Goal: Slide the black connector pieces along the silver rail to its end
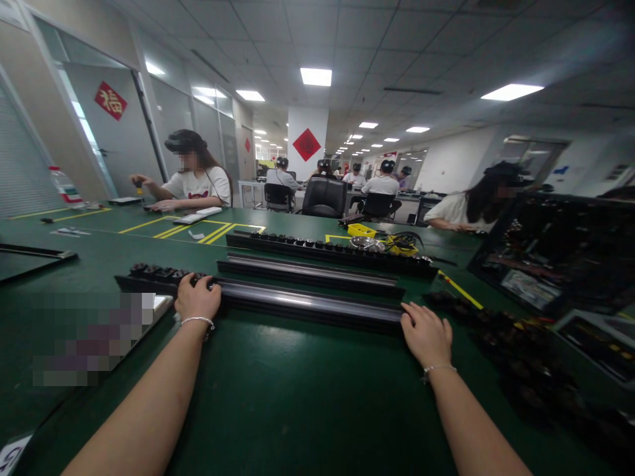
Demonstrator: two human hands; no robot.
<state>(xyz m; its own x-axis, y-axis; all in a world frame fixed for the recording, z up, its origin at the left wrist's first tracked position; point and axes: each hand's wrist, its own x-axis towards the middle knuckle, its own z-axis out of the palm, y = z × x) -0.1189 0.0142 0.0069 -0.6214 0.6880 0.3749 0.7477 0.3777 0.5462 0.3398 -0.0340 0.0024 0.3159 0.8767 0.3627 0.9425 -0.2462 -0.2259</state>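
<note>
Right hand (427, 334): fingers bent against the right end of near rail (312, 301); grip, cannot tell
Left hand (198, 297): curled over black parts (151, 271) on the rail's left stretch; pinching or resting, cannot tell
Near rail: ahead of and between both hands, long axis left–right, roughly along far edge of surface (297, 396)
Middle rail (312, 270), far rail (317, 248): beyond, toward that edge

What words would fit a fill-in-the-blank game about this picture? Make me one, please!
1. The right hand is at the ____ end of the nearest black rail.
2. The small black parts on that rail sit toward its ____ end.
3. The table is coloured ____.
4. The tape on it is ____.

Missing words: right; left; green; yellow.
</note>
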